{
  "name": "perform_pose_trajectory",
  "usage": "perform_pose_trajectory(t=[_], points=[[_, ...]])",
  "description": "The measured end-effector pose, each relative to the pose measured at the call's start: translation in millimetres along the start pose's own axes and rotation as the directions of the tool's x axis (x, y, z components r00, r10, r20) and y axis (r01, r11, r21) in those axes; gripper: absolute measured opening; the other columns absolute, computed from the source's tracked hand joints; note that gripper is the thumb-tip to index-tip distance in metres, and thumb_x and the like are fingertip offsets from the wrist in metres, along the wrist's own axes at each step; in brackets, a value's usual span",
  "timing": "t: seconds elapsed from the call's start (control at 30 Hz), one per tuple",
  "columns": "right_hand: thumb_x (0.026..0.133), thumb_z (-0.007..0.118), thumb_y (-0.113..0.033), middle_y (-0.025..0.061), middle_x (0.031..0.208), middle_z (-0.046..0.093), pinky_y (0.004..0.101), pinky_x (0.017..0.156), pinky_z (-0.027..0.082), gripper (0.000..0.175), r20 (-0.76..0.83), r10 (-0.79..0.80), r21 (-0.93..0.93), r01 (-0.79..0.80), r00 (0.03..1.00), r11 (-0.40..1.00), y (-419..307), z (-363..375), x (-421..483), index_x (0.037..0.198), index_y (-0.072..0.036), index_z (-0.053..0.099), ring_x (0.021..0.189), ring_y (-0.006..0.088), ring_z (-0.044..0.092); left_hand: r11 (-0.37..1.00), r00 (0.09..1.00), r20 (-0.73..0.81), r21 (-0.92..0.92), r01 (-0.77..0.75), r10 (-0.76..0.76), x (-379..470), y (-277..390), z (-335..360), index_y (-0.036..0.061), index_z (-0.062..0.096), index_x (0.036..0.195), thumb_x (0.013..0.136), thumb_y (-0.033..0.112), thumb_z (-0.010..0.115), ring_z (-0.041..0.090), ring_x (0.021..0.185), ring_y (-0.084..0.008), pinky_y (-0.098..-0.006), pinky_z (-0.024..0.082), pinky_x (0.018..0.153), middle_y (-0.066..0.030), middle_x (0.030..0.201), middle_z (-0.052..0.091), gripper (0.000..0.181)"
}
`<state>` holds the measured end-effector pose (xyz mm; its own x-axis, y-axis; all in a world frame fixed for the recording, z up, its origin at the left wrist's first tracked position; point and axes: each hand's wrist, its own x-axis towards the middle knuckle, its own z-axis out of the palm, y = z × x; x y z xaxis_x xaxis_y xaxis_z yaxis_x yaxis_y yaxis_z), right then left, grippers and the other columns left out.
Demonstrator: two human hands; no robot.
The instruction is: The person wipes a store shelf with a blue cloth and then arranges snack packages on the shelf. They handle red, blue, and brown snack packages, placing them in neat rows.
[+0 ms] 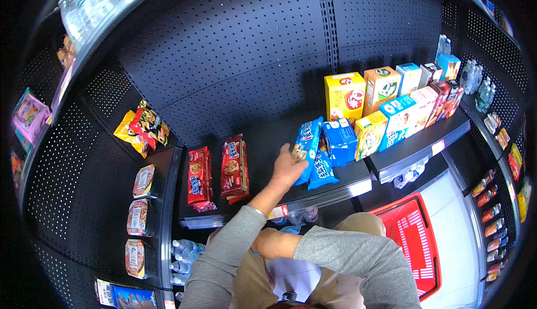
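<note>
My left hand (289, 167) grips a blue cookie package (309, 143) by its left side, above the black shelf (268, 145). A second blue cookie package (322, 167) leans just right of it, beside a blue box (340, 137). Two stacks of red cookie packages, one at the left (199, 176) and one nearer my left hand (233, 166), lie on the same shelf. My right hand (272, 242) is low in front of my knees, below the shelf edge, its fingers partly hidden by my left forearm; whether it holds anything cannot be seen.
Several snack boxes (371, 134) stand in rows to the right. A red shopping basket (419, 242) is on the floor at my right. Packaged food trays (137, 216) and snack bags (140, 128) sit on the left shelving, with water bottles (182, 260) lower down. Cans (491, 212) line the right shelving.
</note>
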<state>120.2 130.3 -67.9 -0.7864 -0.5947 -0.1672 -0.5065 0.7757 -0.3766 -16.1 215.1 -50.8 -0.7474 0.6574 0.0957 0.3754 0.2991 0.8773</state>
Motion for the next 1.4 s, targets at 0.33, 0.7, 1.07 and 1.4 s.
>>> perform_pose_trajectory(t=[0.33, 0.7, 1.07, 1.4], points=[[0.1, 0.064, -0.025, 0.0085, 0.103, 0.068, 0.0302, 0.071, 0.056, 0.033, -0.486, 0.144, 0.874, 0.473, 0.862, 0.114, 9.7, -132.2, -82.7, 0.123, -0.002, 0.06, 0.076, 0.014, 0.065, 0.244, 0.879, 0.455, -0.877, 0.415, 0.14, -52.2, 3.6, -131.8, 0.0092, 0.053, 0.141, 0.093, 0.021, 0.052, 0.065, 0.117, -0.0291, -0.044, 0.051, 0.104, -0.0126, 0.123, 0.069, 0.049], [0.099, 0.066, -0.031, 0.0173, 0.137, 0.057, 0.0379, 0.109, 0.041, 0.053, -0.823, 0.568, 0.556, 0.229, 0.014, 0.799, 115.6, -134.7, -54.6, 0.141, -0.004, 0.051, 0.127, 0.0291, 0.054, 0.053, 0.832, 0.554, -0.832, 0.552, 0.02, -90.6, 2.0, -92.2, -0.0012, 0.047, 0.145, 0.089, 0.018, 0.05, 0.063, 0.119, -0.0414, -0.0541, 0.048, 0.107, -0.0259, 0.132, 0.062, 0.06], [0.09, 0.069, -0.018, 0.0208, 0.142, 0.058, 0.0512, 0.113, 0.038, 0.042, -0.915, 0.107, 0.109, -0.017, 0.389, 0.994, 15.7, -120.5, -33.3, 0.129, -0.003, 0.066, 0.139, 0.0425, 0.048, -0.086, 0.936, 0.246, -0.958, 0.275, 0.251, -81.3, -28.8, -121.6, 0.008, 0.049, 0.143, 0.108, 0.028, 0.043, 0.058, 0.129, -0.0274, -0.0444, 0.047, 0.112, -0.0119, 0.141, 0.057, 0.041], [0.097, 0.062, -0.021, 0.0251, 0.154, 0.045, 0.0474, 0.115, 0.036, 0.045, -0.974, 0.209, 0.191, -0.194, 0.081, 0.962, 77.8, -144.7, -45.3, 0.138, -0.004, 0.059, 0.14, 0.0435, 0.046, 0.188, 0.907, 0.421, -0.893, 0.41, 0.024, -103.9, 17.3, -112.9, 0.0091, 0.048, 0.148, 0.108, 0.029, 0.053, 0.065, 0.116, -0.0174, -0.0344, 0.054, 0.101, -0.0064, 0.134, 0.063, 0.045]])
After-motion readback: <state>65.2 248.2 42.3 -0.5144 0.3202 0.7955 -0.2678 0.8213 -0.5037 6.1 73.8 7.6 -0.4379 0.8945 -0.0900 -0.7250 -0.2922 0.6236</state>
